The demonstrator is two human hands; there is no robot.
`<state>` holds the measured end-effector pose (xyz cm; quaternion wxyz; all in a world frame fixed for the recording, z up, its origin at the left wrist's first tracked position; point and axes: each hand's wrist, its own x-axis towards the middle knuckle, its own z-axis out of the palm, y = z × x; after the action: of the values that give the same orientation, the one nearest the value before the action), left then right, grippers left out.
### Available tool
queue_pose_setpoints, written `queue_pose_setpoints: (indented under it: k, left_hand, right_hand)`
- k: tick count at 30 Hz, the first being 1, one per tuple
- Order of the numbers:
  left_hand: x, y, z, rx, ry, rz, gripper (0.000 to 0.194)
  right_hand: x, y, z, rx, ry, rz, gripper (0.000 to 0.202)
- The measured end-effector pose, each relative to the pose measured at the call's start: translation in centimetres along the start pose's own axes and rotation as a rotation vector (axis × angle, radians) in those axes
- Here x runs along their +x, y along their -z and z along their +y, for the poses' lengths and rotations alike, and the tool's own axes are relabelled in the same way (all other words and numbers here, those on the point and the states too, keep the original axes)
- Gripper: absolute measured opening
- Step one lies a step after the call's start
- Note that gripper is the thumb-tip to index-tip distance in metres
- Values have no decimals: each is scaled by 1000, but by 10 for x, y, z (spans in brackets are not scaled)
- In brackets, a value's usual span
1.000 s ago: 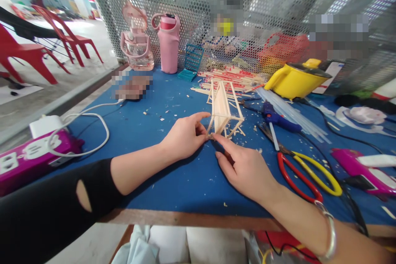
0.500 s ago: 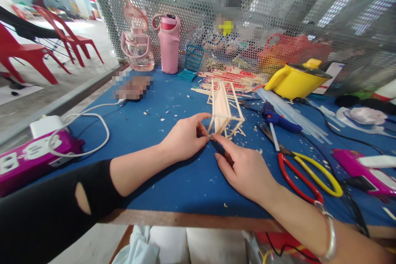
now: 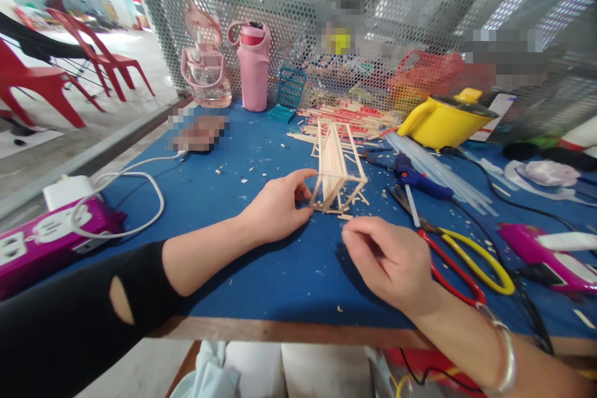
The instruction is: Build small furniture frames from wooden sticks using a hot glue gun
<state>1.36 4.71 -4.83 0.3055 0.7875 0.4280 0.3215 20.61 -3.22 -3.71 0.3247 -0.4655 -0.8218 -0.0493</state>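
A small frame of thin wooden sticks (image 3: pixel 336 174) stands on the blue tabletop, open-sided, with a pale panel inside. My left hand (image 3: pixel 278 205) rests at its near left corner, thumb and fingertips closed about the lower edge there. My right hand (image 3: pixel 389 258) is apart from the frame, lower right of it and just above the table. Its thumb and fingers are pressed together; whether something tiny sits between them is hidden. A short stick piece (image 3: pixel 345 217) lies between the frame and my right hand.
Right of the frame lie a blue glue gun (image 3: pixel 422 179), scissors with red and yellow handles (image 3: pixel 480 264) and clear glue sticks (image 3: pixel 438 168). Behind are loose red-tipped sticks (image 3: pixel 349 117) and a yellow pot (image 3: pixel 443 124). A purple power strip (image 3: pixel 56 233) sits at left.
My right hand has drawn back from the frame's near corner, toward the right and closer to me, its fingers now curled together. My left hand stays at the corner.
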Motion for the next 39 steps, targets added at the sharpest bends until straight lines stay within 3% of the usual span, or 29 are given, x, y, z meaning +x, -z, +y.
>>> queue_pose_setpoints:
  k: [4,5,6,8,10,12,14,19,24,28,31,34,39]
  left_hand:
    - [1,8,-7,-98,44,-8,60]
    - [2,10,-10,-119,72,18,56]
    - [4,13,-12,-126,97,52,51]
    - [11,17,-15,-86,123,126,40]
    - [24,20,-16,-14,120,172,36]
    - [42,20,-15,21,107,158,35]
    - [61,17,-12,24,88,86,29]
    - [88,3,-9,-25,102,-41,20]
    - [89,0,-10,-126,173,-98,37]
    - [88,0,-5,-210,235,-138,39]
    - [88,-3,-1,-267,269,-170,40]
    - [87,-6,1,-316,307,-171,43]
    - [89,-5,7,-363,332,-113,34]
  right_hand:
    - [0,28,9,-124,-96,208,22]
    - [0,35,12,-156,-139,209,26]
    - [-1,40,15,-169,-180,156,31]
    - [-5,47,18,-126,-257,-72,35]
    - [-10,46,16,-18,-269,-322,19]
    - [-15,40,11,64,-201,-485,15]
    - [-17,32,10,63,-131,-557,16]
    - [-2,25,30,-91,-192,-545,19]
    - [20,26,47,-116,-178,-524,9]
    - [28,15,50,-114,-177,-483,24]
    - [28,10,53,-70,-187,-461,18]
    - [26,9,54,-43,-172,-451,9]
    - [26,10,50,-73,-170,-447,12]
